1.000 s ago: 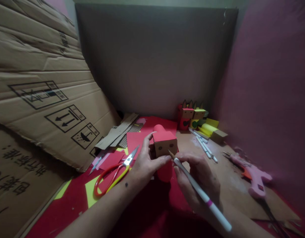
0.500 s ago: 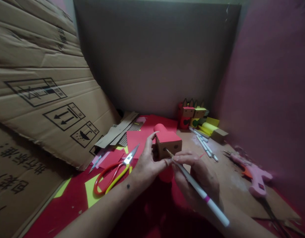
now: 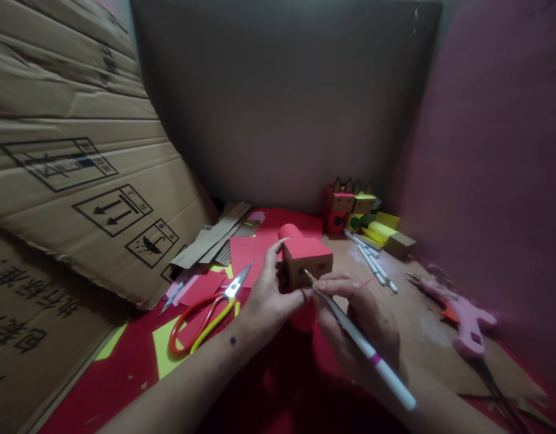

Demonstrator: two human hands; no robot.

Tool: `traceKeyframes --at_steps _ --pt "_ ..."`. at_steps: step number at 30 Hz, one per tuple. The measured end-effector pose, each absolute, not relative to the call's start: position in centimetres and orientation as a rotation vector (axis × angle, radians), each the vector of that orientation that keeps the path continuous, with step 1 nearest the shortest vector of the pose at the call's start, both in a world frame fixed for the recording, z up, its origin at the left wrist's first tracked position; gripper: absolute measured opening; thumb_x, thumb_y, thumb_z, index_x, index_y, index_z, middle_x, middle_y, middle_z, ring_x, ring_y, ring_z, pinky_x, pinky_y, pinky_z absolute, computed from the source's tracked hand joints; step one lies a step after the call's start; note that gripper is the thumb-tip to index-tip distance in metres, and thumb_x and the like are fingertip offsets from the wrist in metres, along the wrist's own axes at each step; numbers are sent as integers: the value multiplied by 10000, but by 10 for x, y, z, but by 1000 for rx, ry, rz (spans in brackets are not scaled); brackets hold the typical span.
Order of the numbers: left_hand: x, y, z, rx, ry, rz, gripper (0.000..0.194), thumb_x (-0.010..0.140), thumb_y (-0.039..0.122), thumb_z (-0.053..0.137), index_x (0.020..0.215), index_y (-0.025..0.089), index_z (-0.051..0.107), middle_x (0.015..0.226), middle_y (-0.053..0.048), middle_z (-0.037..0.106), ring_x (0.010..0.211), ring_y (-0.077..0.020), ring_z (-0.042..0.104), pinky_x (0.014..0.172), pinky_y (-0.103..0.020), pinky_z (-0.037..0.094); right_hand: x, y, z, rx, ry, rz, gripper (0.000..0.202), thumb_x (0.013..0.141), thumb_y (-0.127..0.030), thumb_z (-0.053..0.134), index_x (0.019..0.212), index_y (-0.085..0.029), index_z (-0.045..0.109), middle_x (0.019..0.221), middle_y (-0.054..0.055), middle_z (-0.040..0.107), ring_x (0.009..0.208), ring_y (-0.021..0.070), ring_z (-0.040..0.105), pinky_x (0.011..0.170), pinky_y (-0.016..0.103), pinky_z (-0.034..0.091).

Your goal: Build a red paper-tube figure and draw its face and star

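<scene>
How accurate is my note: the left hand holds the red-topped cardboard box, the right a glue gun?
One error: the head view shows the right hand holding a white pen, not the glue gun; the left hand does hold the red-topped cardboard box.

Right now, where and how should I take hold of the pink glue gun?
By its handle, probably, coming from your near side with the right hand once the white pen is down: the handle points back toward you, its orange trigger on the left, while the nozzle points away. Mind the cord at the handle's near end.
</scene>
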State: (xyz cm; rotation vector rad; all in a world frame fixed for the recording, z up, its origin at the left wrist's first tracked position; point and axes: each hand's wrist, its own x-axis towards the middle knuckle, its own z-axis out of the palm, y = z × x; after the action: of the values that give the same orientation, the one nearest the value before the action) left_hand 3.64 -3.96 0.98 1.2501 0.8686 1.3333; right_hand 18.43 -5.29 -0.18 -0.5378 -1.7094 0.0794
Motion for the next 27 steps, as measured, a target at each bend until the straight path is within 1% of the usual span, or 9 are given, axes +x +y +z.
traceKeyframes --at_steps 4,9,13,19,27 --pt "37 -38 7 1250 841 1358 893 621 110 779 1389 218 336 1097 -95 671 1051 -295 678 955 -435 524 184 -53 -2 -531 -1712 80 250 874 -70 597 1057 -240 583 912 23 683 765 156 706 688 304 632" --pt "36 -37 5 1258 823 1368 881 641 139 794 1397 228 351 1108 -101 683 1083 -310 672 983 -458 512 185 -54 -3 -560 -1696 85 254 874 -81 610 1060 -254 593 934 22 688 836 172 710 709 315 629" --pt "36 -39 8 1276 828 1353 859 666 164 795 1397 230 350 1100 -98 686 1075 -305 673 987 -463 509 185 -54 -3 -550 -1698 97 262 872 -70 620 1070 -239 595 949 19 679 857 152 700 741 287 617" --pt "37 -39 8 1252 834 1352 877 622 115 786 1379 215 356 1083 -97 678 1051 -299 674 956 -443 524 186 -54 -3 -524 -1709 105 265 872 -61 603 1071 -236 585 940 23 667 861 155 696 733 292 616" --pt "37 -41 10 1244 859 1339 892 631 113 779 1400 231 345 1056 -74 683 1068 -303 676 966 -448 520 185 -55 -3 -566 -1709 81 251 878 -73 598 1065 -240 582 937 25 677 835 158 697 726 292 615"
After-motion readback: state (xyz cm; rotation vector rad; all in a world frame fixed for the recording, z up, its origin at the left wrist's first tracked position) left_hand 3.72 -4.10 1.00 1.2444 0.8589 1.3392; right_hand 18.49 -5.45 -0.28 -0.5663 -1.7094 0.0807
